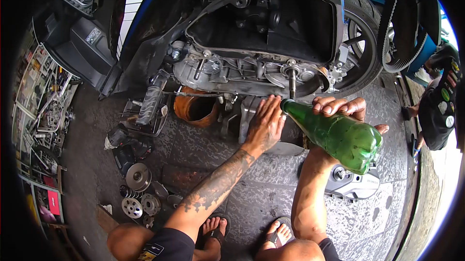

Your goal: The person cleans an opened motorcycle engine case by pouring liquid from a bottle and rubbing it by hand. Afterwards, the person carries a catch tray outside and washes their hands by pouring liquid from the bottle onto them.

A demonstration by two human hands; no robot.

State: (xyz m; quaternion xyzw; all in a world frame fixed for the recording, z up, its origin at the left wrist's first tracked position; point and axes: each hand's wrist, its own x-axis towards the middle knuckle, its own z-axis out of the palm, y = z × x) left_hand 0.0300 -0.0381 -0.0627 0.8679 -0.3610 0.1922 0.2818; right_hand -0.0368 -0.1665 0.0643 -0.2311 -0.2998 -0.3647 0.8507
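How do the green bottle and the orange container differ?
The green bottle is translucent; the orange container looks opaque. The bottle is held tilted in the right hand; the container sits untouched below the engine case. The bottle tapers to a narrow neck; the container has a wide, dark opening. Both look round-bodied and hollow.

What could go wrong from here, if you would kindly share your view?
Any liquid in the green bottle, held slanted in the right hand, might run past the left hand at its mouth and leave the floor slippery near the sandalled feet. The bottle could also slip and hit the grey cover.
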